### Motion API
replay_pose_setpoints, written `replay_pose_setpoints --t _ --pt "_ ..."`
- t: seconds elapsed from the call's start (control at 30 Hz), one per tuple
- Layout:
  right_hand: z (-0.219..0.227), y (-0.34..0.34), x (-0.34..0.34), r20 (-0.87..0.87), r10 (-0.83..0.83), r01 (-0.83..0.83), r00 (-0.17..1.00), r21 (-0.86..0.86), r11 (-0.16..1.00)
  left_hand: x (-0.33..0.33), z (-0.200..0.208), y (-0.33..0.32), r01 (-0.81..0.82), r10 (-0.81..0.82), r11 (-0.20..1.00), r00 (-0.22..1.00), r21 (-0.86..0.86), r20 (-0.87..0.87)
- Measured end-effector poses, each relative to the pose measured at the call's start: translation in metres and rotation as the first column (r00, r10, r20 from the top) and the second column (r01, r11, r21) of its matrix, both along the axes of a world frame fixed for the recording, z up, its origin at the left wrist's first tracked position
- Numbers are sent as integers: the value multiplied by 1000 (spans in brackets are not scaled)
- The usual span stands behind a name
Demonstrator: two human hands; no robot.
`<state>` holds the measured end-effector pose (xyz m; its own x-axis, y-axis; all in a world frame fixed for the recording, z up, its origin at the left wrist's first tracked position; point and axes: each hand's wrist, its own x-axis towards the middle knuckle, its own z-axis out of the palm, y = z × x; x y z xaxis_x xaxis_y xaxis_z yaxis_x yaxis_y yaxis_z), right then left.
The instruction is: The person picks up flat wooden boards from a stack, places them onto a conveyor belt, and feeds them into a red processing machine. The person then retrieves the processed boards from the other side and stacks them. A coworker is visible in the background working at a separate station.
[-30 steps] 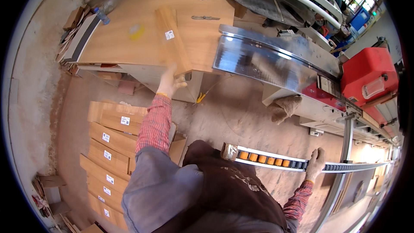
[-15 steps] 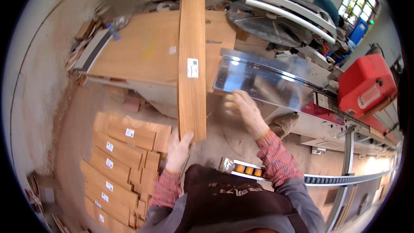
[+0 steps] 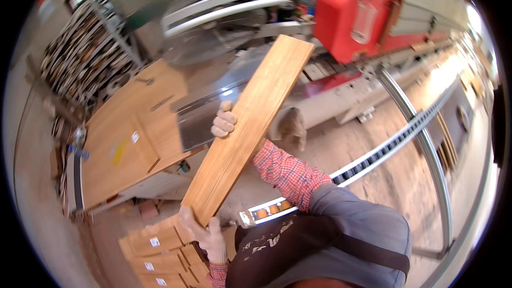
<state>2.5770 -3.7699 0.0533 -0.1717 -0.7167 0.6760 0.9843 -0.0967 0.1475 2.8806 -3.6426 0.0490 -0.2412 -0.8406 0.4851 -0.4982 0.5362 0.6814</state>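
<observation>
A long wooden board [image 3: 253, 122] is tilted across the middle of the view, its far end up to the right. My left hand [image 3: 209, 237], in a pale work glove, grips the near end, thumb along one corner. From beneath, my gloved right hand [image 3: 223, 121] wraps its fingers over the board's left edge near mid-length; its palm and thumb are hidden behind the wood. The upper face shows plain grain with no label. Below left, several labelled boards [image 3: 160, 264] lie in a stepped stack, partly cut off by my left arm.
Behind the board stand a wooden worktable [image 3: 101, 181] with a labelled panel [image 3: 133, 152] on it, and a shiny metal bed [image 3: 197, 133]. A red machine housing [image 3: 352, 16] is at the back. A roller rail [image 3: 373, 162] curves off to the right. Scrap strips [image 3: 80, 53] fill a rack at left.
The board has swung from upright to leaning right, and its labelled face no longer shows. My right hand, free before, now holds its edge. The view has turned right.
</observation>
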Motion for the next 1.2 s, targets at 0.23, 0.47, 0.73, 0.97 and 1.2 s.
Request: replay_pose_setpoints --t 0.23,0.47,0.73,0.97,1.2 --pt "40 50 -35 -165 -124 52 978 -383 922 -37 -15 -25 444 296 658 590 608 -752" --pt "2 47 -26 -156 -286 276 945 -82 958 -43 -49 -38 252 25 766 907 591 -420" --pt "-15 57 -21 -122 -288 312 950 433 846 -39 -48 -55 373 376 292 802 881 -465" --pt "82 54 -73 -660 -227 610 716 435 662 -58 14 -63 190 -95 782 978 594 -188" --pt "137 40 -62 -574 598 -132 559 650 748 -113 119 -167 674 -528 738 570 -9 -629"
